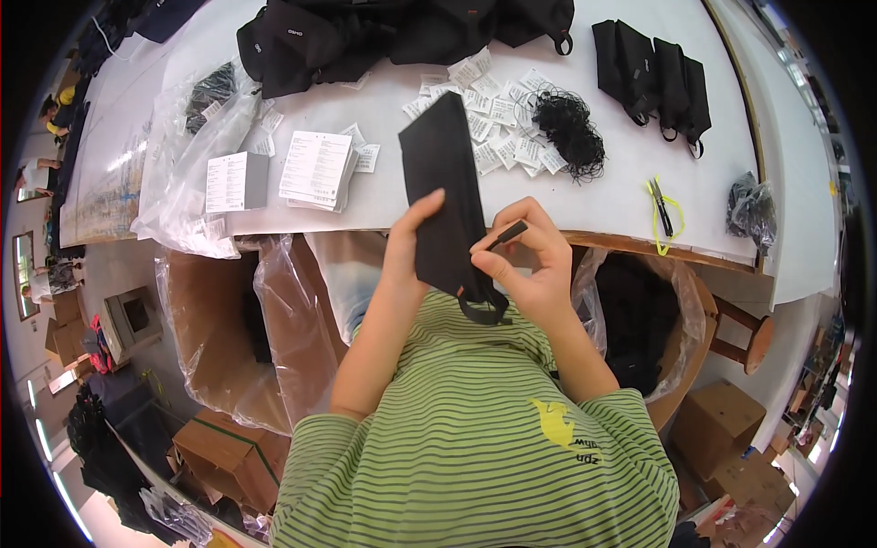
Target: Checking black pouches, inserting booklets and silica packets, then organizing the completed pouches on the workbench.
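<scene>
Step in hand: a black pouch (445, 196) is being held up over the near table edge, and its lower end, where a loop (482, 310) is hanging, is being worked on; judged a tagging or finishing step.
Left hand (407, 245): the pouch is being gripped along its left edge, thumb laid on the front.
Right hand (530, 260): it is being kept clenched around the pouch's lower right corner, with a small dark strip (508, 234) being pinched between thumb and forefinger.
Next move: a steady hold by the left hand and a fine pinch by the right are likely being called for, since the strip is thin.
Tags (498, 123): small white rectangles with dark print are lying scattered on the far middle of the white table (603, 205), just left of a tangle of black strings (568, 132).
Leaflets (316, 167): a white printed stack is lying left of the pouch, beside a white booklet (234, 181).
Bags (196, 151): clear plastic bags are lying crumpled at the far left.
Snips (661, 206): yellow-handled, they are lying to the right.
Boxes (228, 329): brown cartons lined with clear plastic are standing under the table, left and right.
</scene>
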